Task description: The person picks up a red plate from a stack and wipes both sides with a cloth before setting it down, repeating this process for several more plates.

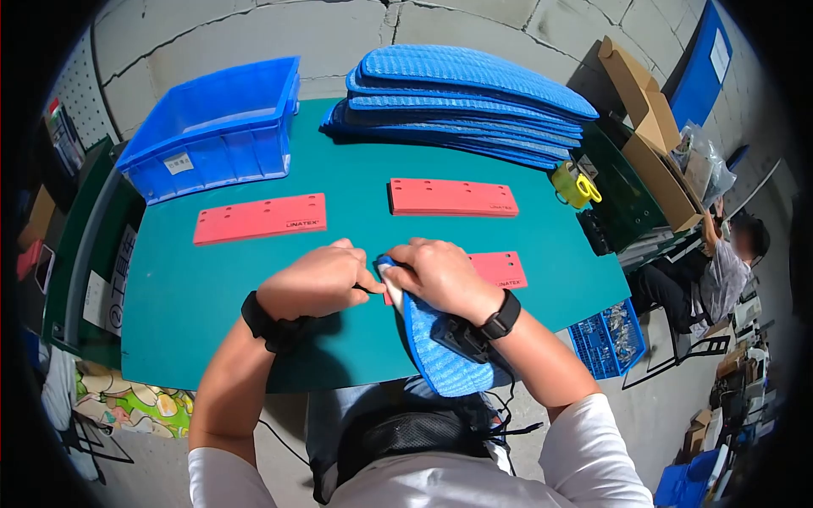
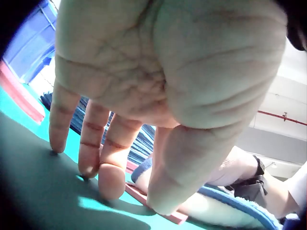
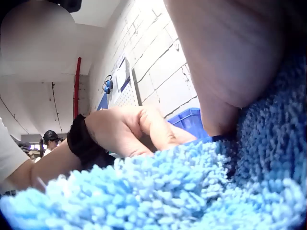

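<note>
In the head view my right hand (image 1: 449, 275) grips a folded blue microfiber mop pad (image 1: 429, 354), fingers over its far end and its body hanging past the table's front edge. The pad and hand cover most of a red LINATEX plate (image 1: 501, 266). My left hand (image 1: 318, 279) is at that plate's left end, thumb and index finger right at its edge. The left wrist view shows the left fingers (image 2: 112, 179) extended down toward the tabletop. Looped blue pile of the pad (image 3: 144, 191) fills the lower right wrist view.
Two other places on the green table (image 1: 186, 330) hold red plates, at left (image 1: 262, 218) and a stack at right (image 1: 453, 197). Behind stand a blue bin (image 1: 207, 152) and a pile of mop pads (image 1: 474, 80). Yellow-handled scissors (image 1: 580, 188) are at the right edge. A person sits farther right.
</note>
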{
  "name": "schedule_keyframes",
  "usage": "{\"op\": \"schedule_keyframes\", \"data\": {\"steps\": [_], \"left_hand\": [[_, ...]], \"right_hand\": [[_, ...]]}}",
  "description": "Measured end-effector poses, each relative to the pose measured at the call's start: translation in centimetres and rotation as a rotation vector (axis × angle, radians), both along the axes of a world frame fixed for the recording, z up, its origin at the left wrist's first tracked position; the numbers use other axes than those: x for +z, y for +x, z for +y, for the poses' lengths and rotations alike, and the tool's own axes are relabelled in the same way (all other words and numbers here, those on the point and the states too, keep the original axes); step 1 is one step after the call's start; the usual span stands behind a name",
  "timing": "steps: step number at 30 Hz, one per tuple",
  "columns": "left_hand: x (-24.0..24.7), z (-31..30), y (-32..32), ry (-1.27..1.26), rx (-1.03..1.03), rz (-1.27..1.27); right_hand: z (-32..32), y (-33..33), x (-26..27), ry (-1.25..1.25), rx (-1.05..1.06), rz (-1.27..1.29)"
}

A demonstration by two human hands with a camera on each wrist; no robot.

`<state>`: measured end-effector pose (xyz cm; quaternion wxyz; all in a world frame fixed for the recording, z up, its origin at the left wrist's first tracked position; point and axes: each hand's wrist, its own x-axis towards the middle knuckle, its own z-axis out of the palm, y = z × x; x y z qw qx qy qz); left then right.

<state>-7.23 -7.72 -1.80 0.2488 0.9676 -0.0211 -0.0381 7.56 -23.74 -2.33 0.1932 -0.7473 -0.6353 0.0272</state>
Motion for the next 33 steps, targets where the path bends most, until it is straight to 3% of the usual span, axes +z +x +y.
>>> {"op": "schedule_keyframes", "data": {"steps": [6,12,13,17,26,33], "left_hand": [[-0.5,0.2,-0.2,-0.036,-0.006,-0.045],[-1.2,0.6,0.0,-0.031,0.001,-0.038],[-1.1,0.5,0.0,-0.033,-0.001,-0.040],[-0.9,0.2,0.1,-0.030,0.010,-0.036],[-0.1,0.1,0.3,0.055,-0.027,-0.032],[0.0,-0.1,-0.2,-0.011,0.028,0.006]], "right_hand": [[-4.5,5.0,-0.4,0.055,-0.145,0.016],[-11.1,11.3,-0.8,0.045,-0.461,0.219],[-11.0,11.1,-0.1,0.007,-0.475,0.115],[-8.9,9.2,0.6,0.082,-0.379,-0.101],[1.0,-0.4,-0.7,0.082,0.023,-0.058],[-2.5,3.0,-0.1,0.036,-0.116,-0.009]]}}
